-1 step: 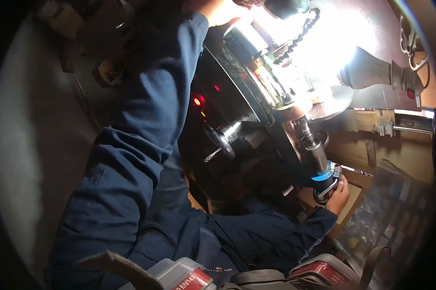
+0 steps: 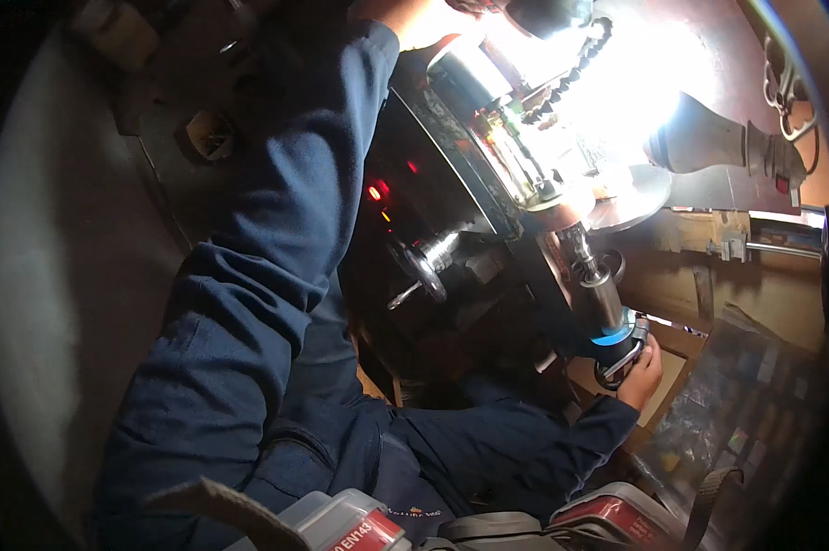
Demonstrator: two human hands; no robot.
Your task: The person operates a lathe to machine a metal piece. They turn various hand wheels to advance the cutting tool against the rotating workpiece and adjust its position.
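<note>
My right hand (image 2: 642,376) is closed around the small crank handle of a dark handwheel (image 2: 609,375). This wheel sits behind a blue ring (image 2: 614,337) at the near end of a steel spindle (image 2: 602,298) on a machine. My left hand (image 2: 419,20) reaches to the machine's far side at the top edge, beside a shiny metal cylinder (image 2: 470,72). Glare and the picture's edge hide its fingers. Between my arms is a second handwheel (image 2: 419,269) with a metal crank. The bright machine bed (image 2: 520,161) lies near the cylinder.
A work lamp (image 2: 704,133) throws strong glare over the machine's right side. Dark segmented tubing (image 2: 571,73) curves beside it. Scissors (image 2: 782,87) hang at the far right, above a metal clamp bar (image 2: 772,246). A clear plastic bag (image 2: 727,413) lies at lower right. Red indicator lights (image 2: 376,193) glow on the dark machine front.
</note>
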